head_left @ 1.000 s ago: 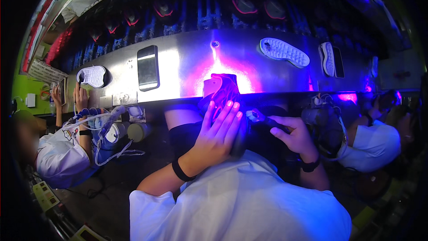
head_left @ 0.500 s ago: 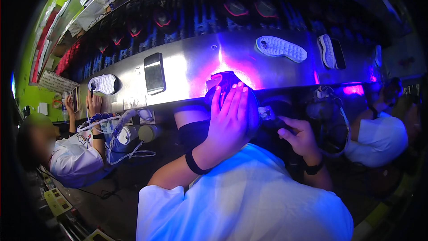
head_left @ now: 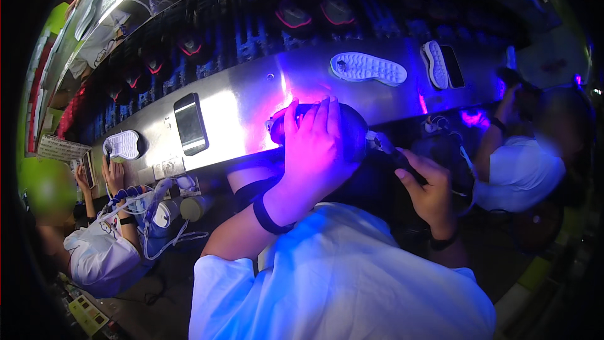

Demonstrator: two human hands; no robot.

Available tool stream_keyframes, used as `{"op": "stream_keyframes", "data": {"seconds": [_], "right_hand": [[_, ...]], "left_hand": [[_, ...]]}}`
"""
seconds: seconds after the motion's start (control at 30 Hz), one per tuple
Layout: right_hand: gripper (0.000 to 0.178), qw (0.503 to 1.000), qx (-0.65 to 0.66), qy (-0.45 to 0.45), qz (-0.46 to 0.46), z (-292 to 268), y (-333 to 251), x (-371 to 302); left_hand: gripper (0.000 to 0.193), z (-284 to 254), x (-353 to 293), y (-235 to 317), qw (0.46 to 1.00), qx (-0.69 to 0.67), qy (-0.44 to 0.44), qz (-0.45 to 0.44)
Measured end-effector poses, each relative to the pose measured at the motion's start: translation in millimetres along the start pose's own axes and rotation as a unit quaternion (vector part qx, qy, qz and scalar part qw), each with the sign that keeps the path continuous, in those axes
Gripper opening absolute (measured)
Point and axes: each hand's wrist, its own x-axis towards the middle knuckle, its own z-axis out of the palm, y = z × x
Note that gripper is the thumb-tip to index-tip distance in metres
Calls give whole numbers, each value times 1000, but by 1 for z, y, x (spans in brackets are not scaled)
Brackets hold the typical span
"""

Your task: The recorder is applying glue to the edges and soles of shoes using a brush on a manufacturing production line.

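Observation:
Under violet light, a dark shoe upper (head_left: 352, 123) is held close to the near edge of the metal bench. My left hand (head_left: 314, 141) lies over it with the fingers stretched along its far side and covers much of it. My right hand (head_left: 428, 192) is closed around a dark-handled, brush-like tool (head_left: 397, 156). The tool's pale end meets the right side of the shoe upper or is very close to it; dim light hides the exact contact.
On the metal bench (head_left: 233, 107) lie a phone (head_left: 190, 124), a white shoe sole (head_left: 368, 69), and another sole (head_left: 434, 65) beside a second phone (head_left: 452, 66). Dark shoes (head_left: 294, 16) stand on the rack behind. Co-workers sit left (head_left: 104, 252) and right (head_left: 519, 167); white tubing (head_left: 148, 226) hangs left.
My view has shifted, so the bench things appear further left. The shoe upper has turned, and its pink-lit opening is now mostly behind my left hand. The tool stays in my right hand.

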Motion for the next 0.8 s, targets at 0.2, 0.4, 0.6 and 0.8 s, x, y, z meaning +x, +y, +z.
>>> {"op": "stream_keyframes", "data": {"seconds": [0.2,0.4,0.6,0.8], "right_hand": [[38,998,-30,-47,-32,-5,-10,46],[35,995,-53,-34,-82,15,-10,86],[35,963,246,-56,99,61,40,73],[39,979,149,-134,-29,49,9,106]], "left_hand": [[93,5,22,-30,999,-48,-3,-20],[92,-12,32,-52,996,-69,-24,-44],[98,-23,10,-100,986,94,-131,-33],[103,-43,-21,-106,987,-82,-132,-38]]}}
